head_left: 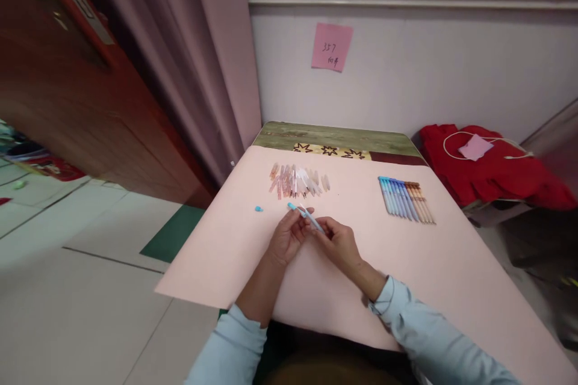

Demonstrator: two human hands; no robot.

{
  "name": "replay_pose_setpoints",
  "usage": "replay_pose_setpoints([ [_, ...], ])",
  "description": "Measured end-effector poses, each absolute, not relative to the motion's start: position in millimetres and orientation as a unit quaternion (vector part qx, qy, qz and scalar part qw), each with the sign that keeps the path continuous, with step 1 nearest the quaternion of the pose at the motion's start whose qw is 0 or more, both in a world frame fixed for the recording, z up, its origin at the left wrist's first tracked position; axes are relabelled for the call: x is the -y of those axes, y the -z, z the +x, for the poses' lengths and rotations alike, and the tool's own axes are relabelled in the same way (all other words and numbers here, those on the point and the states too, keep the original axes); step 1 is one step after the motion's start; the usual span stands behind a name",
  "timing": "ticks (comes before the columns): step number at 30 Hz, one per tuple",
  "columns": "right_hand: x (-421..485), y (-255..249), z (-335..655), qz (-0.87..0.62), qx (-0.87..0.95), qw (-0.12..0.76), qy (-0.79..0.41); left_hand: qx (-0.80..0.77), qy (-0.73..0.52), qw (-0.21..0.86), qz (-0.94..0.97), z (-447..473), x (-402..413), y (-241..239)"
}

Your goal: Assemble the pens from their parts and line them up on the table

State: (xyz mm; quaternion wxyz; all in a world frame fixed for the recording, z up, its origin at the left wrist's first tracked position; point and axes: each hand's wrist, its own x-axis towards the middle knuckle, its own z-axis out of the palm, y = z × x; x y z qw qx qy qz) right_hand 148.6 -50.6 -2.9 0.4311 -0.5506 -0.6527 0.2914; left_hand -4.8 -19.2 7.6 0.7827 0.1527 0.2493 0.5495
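Near the frame's centre, your left hand (pixel 289 239) pinches a bright-blue pen piece (pixel 293 207); your right hand (pixel 338 240) grips a pale-blue barrel (pixel 315 222). Both long axes slant from upper left to lower right, roughly in line, the piece lying up-left of the barrel. I cannot tell whether they touch.

On my feed, right hand (pixel 339 242) partly hid the pale-blue barrel (pixel 314 221), left hand (pixel 285 242) the blue-tipped piece (pixel 293 207); couldn't count the tiny, piled pen parts (pixel 293 181); edges cropped both sleeves (pixel 433 337) and door (pixel 99 114).
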Motion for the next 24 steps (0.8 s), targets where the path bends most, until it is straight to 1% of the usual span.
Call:
replay_pose_setpoints([
  [9,49,4,163,-0.569,0.632,0.459,-0.257,-0.25,-0.595,0.748,0.156,16,25,-3],
  [16,49,1,168,-0.53,0.655,0.456,-0.287,-0.242,-0.595,0.75,0.159,18,24,-3],
  [20,49,4,168,-0.53,0.637,0.464,-0.312,-0.247,-0.588,0.749,0.177,16,25,-1],
  [24,48,5,167,-0.542,0.637,0.45,-0.314,-0.252,-0.582,0.751,0.183,16,28,-1],
])
